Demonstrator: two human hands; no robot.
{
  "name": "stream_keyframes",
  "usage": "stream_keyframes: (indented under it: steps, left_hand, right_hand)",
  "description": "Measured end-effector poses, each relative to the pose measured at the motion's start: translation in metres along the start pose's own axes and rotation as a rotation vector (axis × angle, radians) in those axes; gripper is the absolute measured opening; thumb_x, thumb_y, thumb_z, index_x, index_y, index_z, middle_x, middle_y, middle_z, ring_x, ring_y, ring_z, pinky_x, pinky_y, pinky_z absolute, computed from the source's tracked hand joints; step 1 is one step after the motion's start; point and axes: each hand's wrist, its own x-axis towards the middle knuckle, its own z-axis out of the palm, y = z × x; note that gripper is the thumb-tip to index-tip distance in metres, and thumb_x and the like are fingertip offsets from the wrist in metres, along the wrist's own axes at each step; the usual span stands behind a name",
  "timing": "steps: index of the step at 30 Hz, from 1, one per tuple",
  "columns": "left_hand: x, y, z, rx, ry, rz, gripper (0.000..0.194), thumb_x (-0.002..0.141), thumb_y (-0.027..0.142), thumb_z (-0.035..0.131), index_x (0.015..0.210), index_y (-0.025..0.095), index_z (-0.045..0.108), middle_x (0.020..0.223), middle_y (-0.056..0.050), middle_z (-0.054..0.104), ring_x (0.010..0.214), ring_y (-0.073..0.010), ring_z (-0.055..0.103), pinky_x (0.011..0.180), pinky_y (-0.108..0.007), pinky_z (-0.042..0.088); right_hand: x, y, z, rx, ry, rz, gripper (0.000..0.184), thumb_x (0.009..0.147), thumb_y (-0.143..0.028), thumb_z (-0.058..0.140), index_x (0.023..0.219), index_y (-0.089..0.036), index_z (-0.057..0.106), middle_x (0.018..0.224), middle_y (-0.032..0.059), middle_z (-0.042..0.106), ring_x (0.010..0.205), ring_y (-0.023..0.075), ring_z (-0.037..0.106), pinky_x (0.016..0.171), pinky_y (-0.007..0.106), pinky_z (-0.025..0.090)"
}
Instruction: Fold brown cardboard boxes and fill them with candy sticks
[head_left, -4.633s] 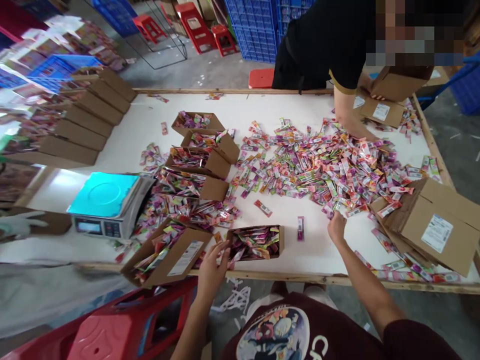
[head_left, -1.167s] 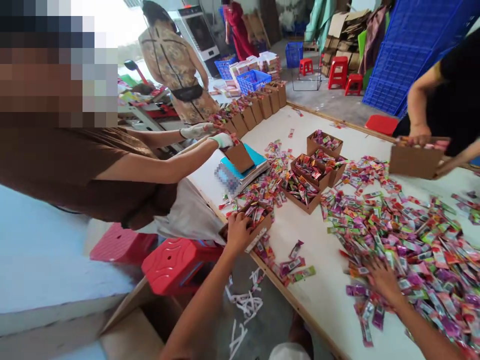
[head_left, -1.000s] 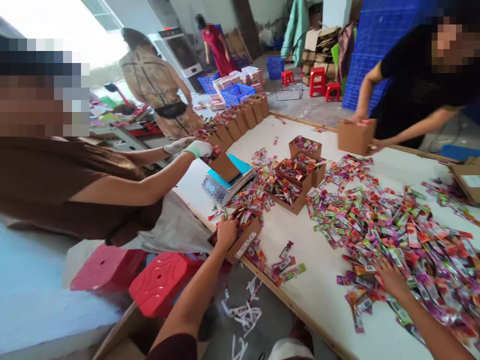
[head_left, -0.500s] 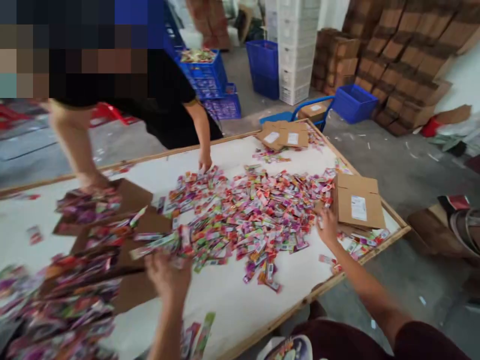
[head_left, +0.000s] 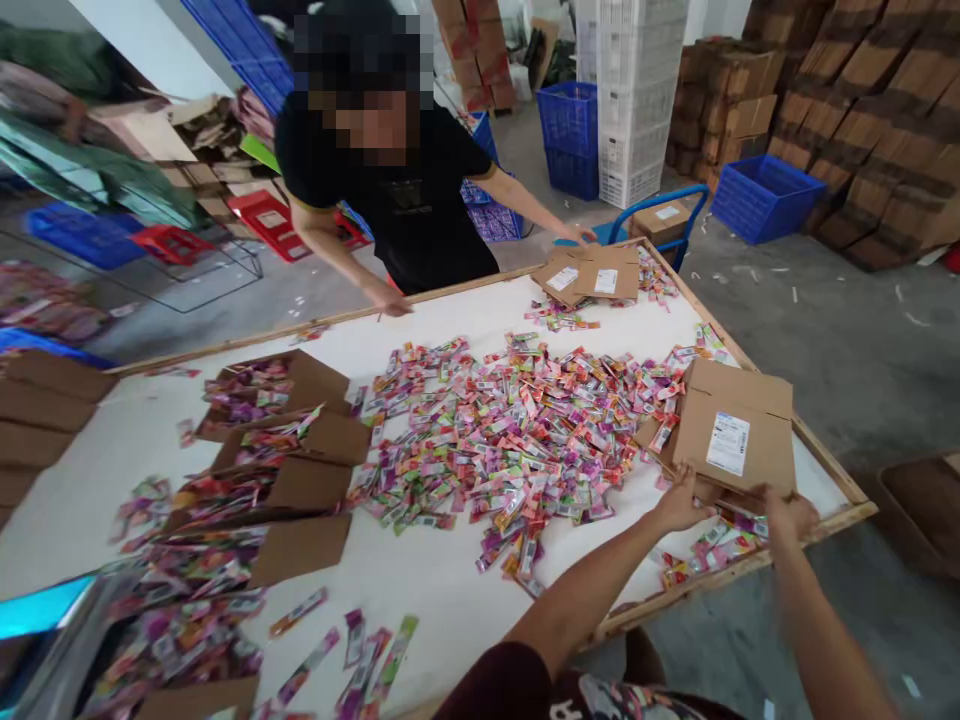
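Observation:
At the right end of the table, my left hand [head_left: 684,502] grips the near left edge of a flat folded cardboard carton [head_left: 757,410] with a white label. My right hand [head_left: 792,514] has its fingers on the same carton's near right corner. The carton lies slightly raised and tilted over other flat cardboard and small packets. Left of it spreads a wide heap of small colourful packets [head_left: 525,430], pink, purple, orange and green. Several open cardboard boxes [head_left: 307,485] filled with such packets stand in a row on the left.
Across the white table [head_left: 442,640], a co-worker reaches one hand [head_left: 577,235] towards flat cartons [head_left: 600,275] at the back; the other hand [head_left: 394,302] is by the wooden edge. A blue trolley [head_left: 690,220], blue bins [head_left: 765,197] and stacked brown boxes [head_left: 862,130] stand beyond.
My left hand has left the packets near the open boxes and swung right to the carton. My right hand moved from the heap's edge to the carton's near corner. The co-worker's hands left the packets.

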Motion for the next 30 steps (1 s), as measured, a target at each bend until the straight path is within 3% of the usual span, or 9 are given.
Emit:
stream_keyframes:
  steps: [4, 8, 11, 14, 17, 21, 26, 28, 30]
  left_hand:
    - [0.028, 0.002, 0.022, -0.056, -0.003, 0.038, 0.107, 0.059, 0.028, 0.093, 0.156, 0.019, 0.050, 0.167, -0.031, 0.031, 0.156, -0.0465, 0.026, 0.126, -0.056, 0.033]
    - [0.016, 0.009, 0.022, -0.109, 0.031, 0.112, 0.090, 0.064, 0.031, 0.092, 0.147, 0.028, 0.058, 0.163, -0.025, 0.043, 0.148, -0.0429, 0.047, 0.117, -0.056, 0.046]
    - [-0.006, 0.029, -0.010, -0.097, 0.111, 0.174, 0.076, 0.074, 0.035, 0.086, 0.144, 0.024, 0.061, 0.155, -0.025, 0.053, 0.147, -0.0394, 0.049, 0.120, -0.054, 0.041]
    - [-0.047, 0.064, -0.075, -0.068, 0.372, 0.216, 0.091, 0.081, 0.044, 0.081, 0.159, 0.020, 0.041, 0.165, -0.023, 0.039, 0.158, -0.0362, 0.030, 0.130, -0.055, 0.022]
    - [-0.104, 0.103, -0.142, -0.095, 0.685, 0.253, 0.095, 0.080, 0.056, 0.082, 0.157, 0.020, 0.039, 0.164, -0.020, 0.041, 0.158, -0.0377, 0.029, 0.131, -0.058, 0.019]
    - [-0.167, 0.122, -0.183, -0.271, 0.663, 0.149, 0.061, 0.087, 0.063, 0.072, 0.130, 0.022, 0.058, 0.127, -0.012, 0.069, 0.121, -0.0314, 0.064, 0.112, -0.048, 0.047]
    - [-0.233, 0.066, -0.203, -0.511, 1.075, -0.219, 0.049, 0.086, 0.065, 0.068, 0.108, 0.022, 0.056, 0.118, -0.011, 0.068, 0.122, -0.0310, 0.062, 0.110, -0.045, 0.046]
    - [-0.267, 0.037, -0.211, -0.570, 1.051, -0.213, 0.053, 0.081, 0.063, 0.074, 0.110, 0.022, 0.057, 0.123, -0.012, 0.067, 0.129, -0.0324, 0.058, 0.113, -0.046, 0.044]
    - [-0.301, 0.013, -0.216, -0.579, 0.966, -0.181, 0.062, 0.073, 0.057, 0.083, 0.117, 0.022, 0.058, 0.128, -0.012, 0.068, 0.132, -0.0335, 0.057, 0.113, -0.046, 0.044]
  right_hand:
    - [-0.010, 0.002, 0.004, 0.008, 0.202, 0.054, 0.057, 0.069, -0.058, 0.070, 0.107, -0.016, 0.073, 0.135, 0.0330, 0.058, 0.128, 0.0547, 0.052, 0.101, 0.071, 0.044]
    - [-0.017, -0.016, -0.009, 0.367, 0.237, -0.028, 0.053, 0.071, -0.063, 0.067, 0.099, -0.018, 0.067, 0.104, 0.0166, 0.068, 0.106, 0.0367, 0.064, 0.095, 0.058, 0.053]
    - [-0.019, -0.034, -0.042, 0.708, 0.241, -0.145, 0.054, 0.067, -0.063, 0.072, 0.096, -0.018, 0.066, 0.087, 0.0069, 0.066, 0.092, 0.0294, 0.066, 0.091, 0.054, 0.056]
    - [-0.021, -0.051, -0.090, 0.822, 0.263, -0.308, 0.050, 0.062, -0.061, 0.082, 0.091, -0.021, 0.072, 0.087, 0.0084, 0.068, 0.089, 0.0314, 0.067, 0.092, 0.058, 0.054]
    - [-0.034, -0.074, -0.122, 0.884, 0.059, -0.365, 0.039, 0.062, -0.061, 0.087, 0.077, -0.028, 0.072, 0.077, 0.0079, 0.066, 0.078, 0.0304, 0.065, 0.084, 0.058, 0.054]
    - [-0.098, -0.116, -0.107, 0.887, -0.207, -0.407, 0.052, 0.061, -0.073, 0.085, 0.068, -0.025, 0.067, 0.071, 0.0055, 0.064, 0.075, 0.0281, 0.065, 0.075, 0.048, 0.055]
    - [-0.215, -0.138, -0.063, 0.595, -0.766, -0.794, 0.055, 0.071, -0.076, 0.078, 0.080, -0.021, 0.077, 0.083, 0.0091, 0.076, 0.083, 0.0289, 0.071, 0.076, 0.040, 0.059]
    - [-0.251, -0.134, -0.052, 0.582, -0.916, -0.867, 0.053, 0.078, -0.072, 0.075, 0.093, -0.022, 0.080, 0.097, 0.0111, 0.078, 0.095, 0.0314, 0.073, 0.083, 0.043, 0.060]
    - [-0.277, -0.127, -0.042, 0.603, -0.930, -0.863, 0.057, 0.083, -0.072, 0.071, 0.109, -0.022, 0.079, 0.110, 0.0128, 0.078, 0.106, 0.0323, 0.072, 0.093, 0.046, 0.059]
